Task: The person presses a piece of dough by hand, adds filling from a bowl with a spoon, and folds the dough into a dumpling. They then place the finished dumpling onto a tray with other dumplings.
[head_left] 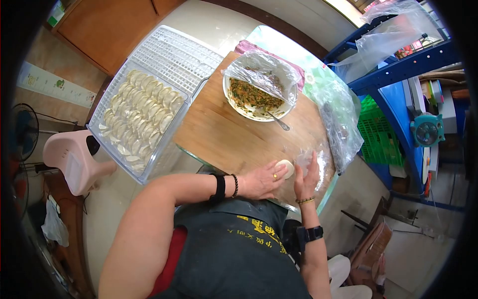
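My left hand (263,180) is over the near edge of the wooden board (226,142), back of the hand up. A round white dumpling wrapper (285,169) is at its fingertips, apparently held by them. Just to the right, my right hand (307,177) has its fingers stretched out and thumb apart, close beside the wrapper. White flour (321,167) is scattered on the board around the right hand. Farther back stands a white bowl (226,97) of chopped orange-and-green filling (254,94), partly covered with clear plastic film. A metal spoon (280,122) leans out of it.
Left of the board, rows of folded dumplings (142,117) fill a plastic tray (184,107). A white slatted rack (172,47) lies behind it. Plastic bags (338,129) hang over the board's right side. A pink stool (69,154), blue shelf frame (398,70) and green crate (376,134) stand around.
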Available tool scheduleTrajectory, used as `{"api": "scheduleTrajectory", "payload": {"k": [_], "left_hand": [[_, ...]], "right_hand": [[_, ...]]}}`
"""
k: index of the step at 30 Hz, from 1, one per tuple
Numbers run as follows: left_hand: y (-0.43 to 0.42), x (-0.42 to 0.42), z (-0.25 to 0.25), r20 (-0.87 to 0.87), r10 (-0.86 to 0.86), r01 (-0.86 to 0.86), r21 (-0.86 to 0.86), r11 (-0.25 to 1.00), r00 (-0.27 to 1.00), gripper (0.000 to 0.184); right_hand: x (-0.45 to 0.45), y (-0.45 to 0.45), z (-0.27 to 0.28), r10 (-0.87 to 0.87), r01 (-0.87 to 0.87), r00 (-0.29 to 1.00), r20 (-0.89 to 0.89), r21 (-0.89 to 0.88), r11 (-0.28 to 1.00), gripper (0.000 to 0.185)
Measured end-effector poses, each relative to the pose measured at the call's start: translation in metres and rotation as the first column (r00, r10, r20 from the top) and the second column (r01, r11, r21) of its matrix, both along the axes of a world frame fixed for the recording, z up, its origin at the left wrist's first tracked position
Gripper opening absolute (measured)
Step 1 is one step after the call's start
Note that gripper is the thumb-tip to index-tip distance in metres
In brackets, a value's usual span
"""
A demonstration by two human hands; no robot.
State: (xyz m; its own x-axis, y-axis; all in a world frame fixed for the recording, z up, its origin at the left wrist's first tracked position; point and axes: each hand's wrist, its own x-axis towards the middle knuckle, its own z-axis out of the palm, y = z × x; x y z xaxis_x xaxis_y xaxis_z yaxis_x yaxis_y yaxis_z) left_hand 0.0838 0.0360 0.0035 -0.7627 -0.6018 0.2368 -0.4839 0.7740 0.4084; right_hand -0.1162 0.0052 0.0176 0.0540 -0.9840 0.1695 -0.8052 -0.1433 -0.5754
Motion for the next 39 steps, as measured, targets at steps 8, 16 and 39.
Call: {"api": "scheduleTrajectory", "payload": {"k": [8,16,39], "left_hand": [[0.017,0.0,-0.003,0.074,-0.115,0.105,0.124,0.987,0.991,0.063],[0.016,0.0,-0.003,0.043,-0.046,0.047,-0.021,0.999,0.998,0.066],[0.012,0.018,0.001,0.028,0.06,-0.062,0.053,0.997,0.998,0.064]], "right_hand": [[0.027,0.028,-0.029,0.109,-0.144,0.932,-0.346,-0.078,0.986,0.069],[0.007,-0.015,-0.023,-0.151,0.167,0.978,-0.143,0.103,0.981,0.074],[0.028,-0.012,-0.013,0.0,-0.003,0.996,0.087,0.038,0.999,0.068]]}}
